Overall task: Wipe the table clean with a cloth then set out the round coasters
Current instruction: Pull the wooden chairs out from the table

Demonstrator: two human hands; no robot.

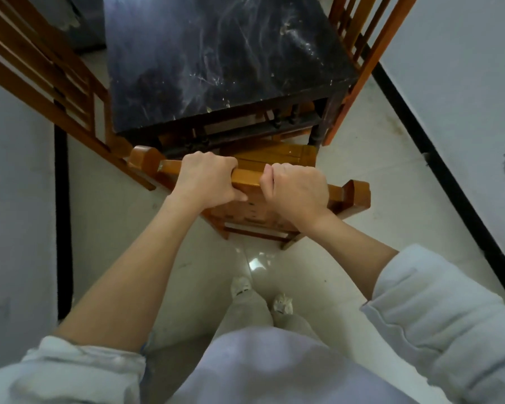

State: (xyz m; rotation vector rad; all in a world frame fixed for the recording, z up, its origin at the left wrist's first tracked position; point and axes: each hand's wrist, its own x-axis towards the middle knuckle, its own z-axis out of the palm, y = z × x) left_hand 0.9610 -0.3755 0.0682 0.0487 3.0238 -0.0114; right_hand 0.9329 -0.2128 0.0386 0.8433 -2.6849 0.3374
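At ten o'clock I see a wooden chair [41,80] beside the dark marble desk [216,59], whose smeared, dusty top fills twelve o'clock. At centre my left hand [207,176] grips the top rail of the near chair [353,193], tucked under the desk; my right hand [298,188] grips that rail just beside it. Another chair [362,39] stands at two o'clock.

No text, label, brand, number or sign can be read anywhere in the frame.
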